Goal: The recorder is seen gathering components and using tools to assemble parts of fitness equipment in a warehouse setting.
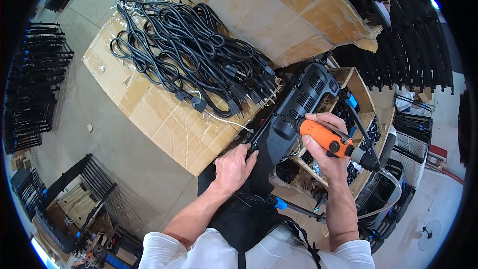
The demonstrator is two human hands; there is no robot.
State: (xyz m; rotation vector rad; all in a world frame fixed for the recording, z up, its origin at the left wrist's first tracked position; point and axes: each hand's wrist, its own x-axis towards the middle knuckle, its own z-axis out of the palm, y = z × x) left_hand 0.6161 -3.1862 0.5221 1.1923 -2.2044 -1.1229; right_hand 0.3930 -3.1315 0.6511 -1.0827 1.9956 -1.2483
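Observation:
My right hand [329, 159] is wrapped round an orange air screwdriver [318, 133], its front end against a black vented plastic housing [309, 89]. A clear hose [396, 197] trails from the tool's rear coupling. On the near-left edge of the same black unit, my left hand [233, 169] is closed, thumb and fingers gripping that edge. The screwdriver's tip and any screw are hidden. Just left of the housing, a white cable [226, 120] ends near my left hand. A pile of black power cords with plugs [184, 45] lies beyond it on cardboard [162, 127].
A tall cardboard flap [259, 7] rises behind the cords. To the right, a wooden compartment box [366, 87] holds small dark parts. Black frames are stacked at the far left [37, 84] and far right. A standing fan [429, 234] is at the lower right.

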